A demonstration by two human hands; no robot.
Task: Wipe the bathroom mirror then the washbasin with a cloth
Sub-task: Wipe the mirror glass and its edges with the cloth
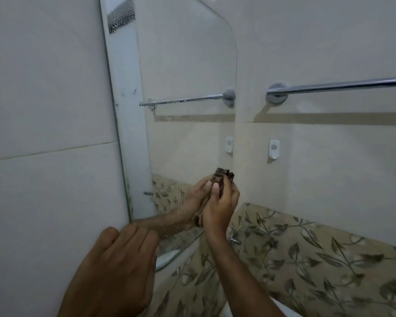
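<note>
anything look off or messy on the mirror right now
Yes. The mirror carries water droplets and streaks near its lower left, by the left hand, and a speckled patch at its top left corner. The right hand grips the dark cloth at the lower right edge. No cracks show.

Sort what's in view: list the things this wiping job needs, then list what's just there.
Part of the job:
- mirror
- dark cloth, gripped by the right hand against the mirror's lower right corner
- left hand, fingers straight, at the mirror's lower left edge

Just there:
- chrome towel bar
- white wall hook
- leaf-patterned tiles
- glass shelf under the mirror
</note>
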